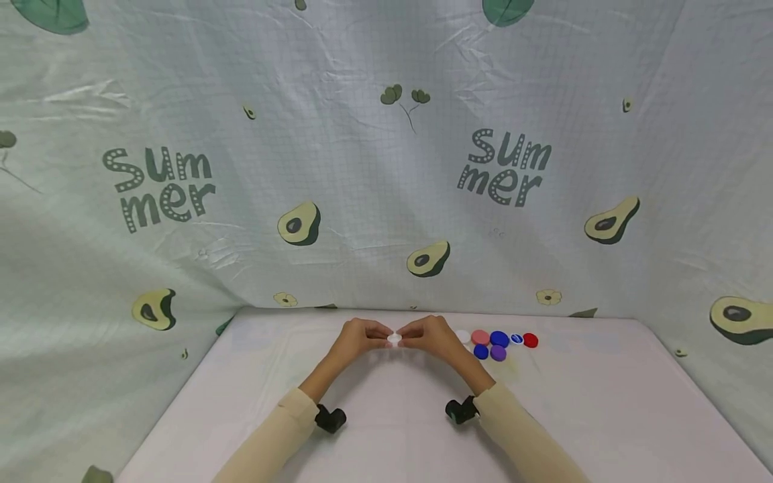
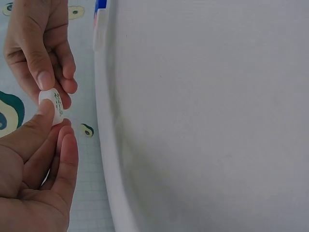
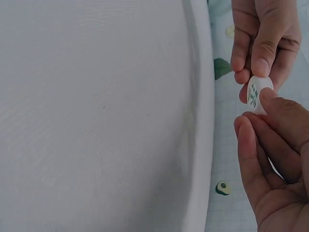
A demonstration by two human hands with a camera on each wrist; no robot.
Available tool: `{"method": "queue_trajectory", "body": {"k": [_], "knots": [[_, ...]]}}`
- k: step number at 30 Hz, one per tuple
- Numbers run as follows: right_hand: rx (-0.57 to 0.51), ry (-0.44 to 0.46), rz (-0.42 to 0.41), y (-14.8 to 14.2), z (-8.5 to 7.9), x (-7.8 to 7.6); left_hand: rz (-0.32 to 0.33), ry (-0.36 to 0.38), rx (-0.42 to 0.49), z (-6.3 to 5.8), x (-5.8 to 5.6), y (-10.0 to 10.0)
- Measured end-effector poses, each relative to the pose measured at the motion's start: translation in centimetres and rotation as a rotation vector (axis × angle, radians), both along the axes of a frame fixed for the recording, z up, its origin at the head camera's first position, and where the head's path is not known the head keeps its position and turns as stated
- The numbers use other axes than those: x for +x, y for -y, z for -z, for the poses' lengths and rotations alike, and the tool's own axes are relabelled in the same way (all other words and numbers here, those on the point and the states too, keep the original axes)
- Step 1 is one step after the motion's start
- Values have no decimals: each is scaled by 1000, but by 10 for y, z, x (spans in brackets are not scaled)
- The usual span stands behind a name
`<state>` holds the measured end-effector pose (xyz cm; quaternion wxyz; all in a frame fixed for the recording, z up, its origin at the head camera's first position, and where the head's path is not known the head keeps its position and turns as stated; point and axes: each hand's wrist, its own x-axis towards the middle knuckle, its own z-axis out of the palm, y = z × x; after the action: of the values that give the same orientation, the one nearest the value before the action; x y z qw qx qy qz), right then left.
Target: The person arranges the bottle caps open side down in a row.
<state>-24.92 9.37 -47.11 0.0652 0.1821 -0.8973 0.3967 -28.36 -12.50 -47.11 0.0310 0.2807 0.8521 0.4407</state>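
A small white bottle cap (image 1: 394, 339) with green print on its top is held between both hands, above the far part of the table. My left hand (image 1: 356, 339) pinches it from the left, thumb against its edge. From the opposite side my right hand (image 1: 431, 335) pinches the same cap. In the left wrist view the cap (image 2: 58, 107) is tilted, and its print shows partly. More of the green print on the cap (image 3: 253, 95) appears in the right wrist view. Both thumbs touch its rim; the fingertips behind it are partly hidden.
Right of the hands lie several loose caps: a white one (image 1: 463, 336) partly behind the right hand, a pink one (image 1: 480, 337), blue ones (image 1: 499, 339), a purple one (image 1: 498, 353) and a red one (image 1: 530, 340). A printed curtain (image 1: 362, 168) hangs behind the white table (image 1: 398, 429).
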Motion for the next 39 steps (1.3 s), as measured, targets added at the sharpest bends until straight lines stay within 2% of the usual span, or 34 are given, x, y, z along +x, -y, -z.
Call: {"method": "queue_trajectory", "body": {"k": [9, 17, 21, 25, 29, 39], "knots": [[30, -16, 4, -6, -3, 10, 23, 38, 72, -8, 11, -4], [9, -73, -11, -11, 1, 13, 12, 24, 53, -15, 17, -9], [-25, -113, -17, -10, 5, 16, 12, 48, 73, -15, 18, -9], [-83, -190, -42, -8, 8, 18, 9, 57, 97, -14, 20, -8], [-131, -305, -71, -9, 12, 19, 13, 64, 120, -12, 21, -8], [-188, -493, -140, -15, 18, 21, 29, 141, 214, -11, 25, -12]]}}
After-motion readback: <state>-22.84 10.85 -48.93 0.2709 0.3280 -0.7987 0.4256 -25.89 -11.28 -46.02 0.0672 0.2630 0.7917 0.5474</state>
